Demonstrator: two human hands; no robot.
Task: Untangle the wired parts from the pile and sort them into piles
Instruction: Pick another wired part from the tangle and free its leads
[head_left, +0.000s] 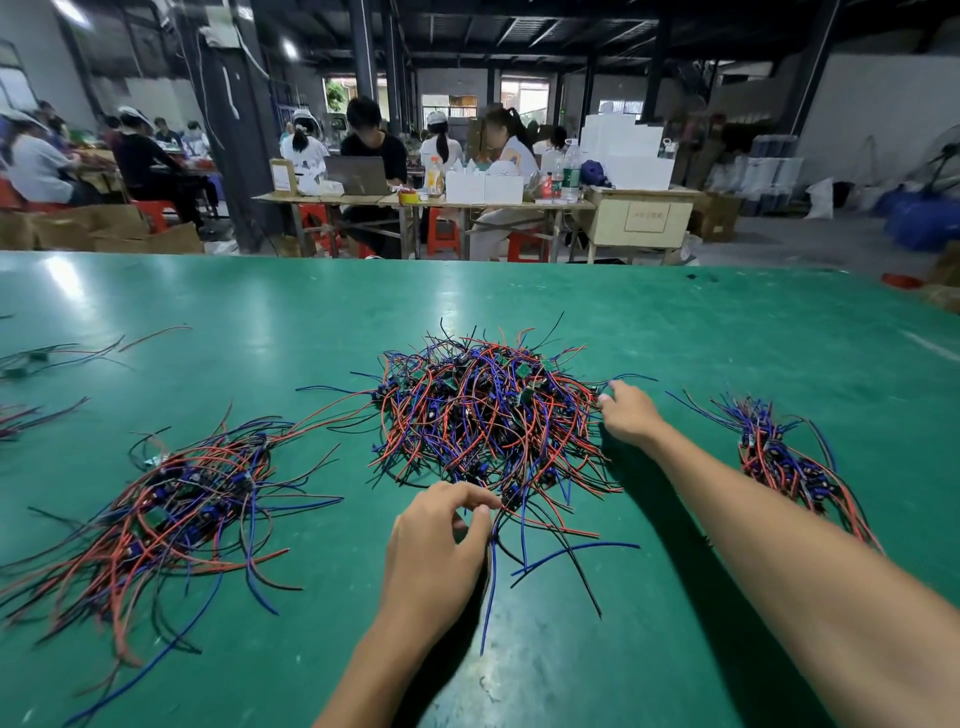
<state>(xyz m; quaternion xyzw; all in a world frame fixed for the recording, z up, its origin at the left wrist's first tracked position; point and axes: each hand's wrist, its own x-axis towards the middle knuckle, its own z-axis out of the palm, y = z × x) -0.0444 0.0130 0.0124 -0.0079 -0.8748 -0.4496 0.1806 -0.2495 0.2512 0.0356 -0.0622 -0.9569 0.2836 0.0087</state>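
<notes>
The green counter (675, 332) fills the lower view, with a busy workshop beyond its far edge at 12 o'clock. At the centre sits the tangled pile (483, 410) of red, blue and black wires with small green boards buried in it. At 8 o'clock from it lies the left sorted pile (176, 509), broad and loosely fanned. At 3 o'clock lies the right sorted pile (784, 457), narrower, its wires running mostly one way. A few stray wired parts (47, 358) lie at the counter's 9 o'clock edge.

The left hand (441, 540) sits at the tangle's 6 o'clock rim, thumb and fingers curled together and pinching a small bunch of wire ends that trail toward the person. The right hand (626, 410) reaches to the tangle's 3 o'clock rim, fingers bent onto the outer wires; whether it pinches one or only touches them I cannot tell.

The risk, as I judge it, is in pulling: the pinched wires loop under many others, so a sharp tug could drag a clump along, scatter the tangle toward the sorted piles, or strain a wire at its board. The fanned left sorted pile lies near enough for loose ends to snag again.
</notes>
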